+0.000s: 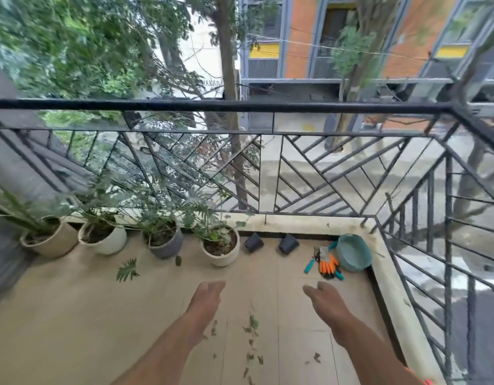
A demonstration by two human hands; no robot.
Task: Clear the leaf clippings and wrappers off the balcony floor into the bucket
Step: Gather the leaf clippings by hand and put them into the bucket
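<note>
We judge the clearing is only at its start. Our left hand (208, 294) and right hand (322, 297) reach forward, fingers loose, holding nothing. Clippings (251, 326) lie scattered on the floor (73, 315) between our forearms, and a bigger leaf (127, 269) lies near the pots (221, 247). The bucket (353, 252) sits in the far right corner, well apart. Next we probably stoop, gather the scraps and carry them across. We spot no wrappers.
</note>
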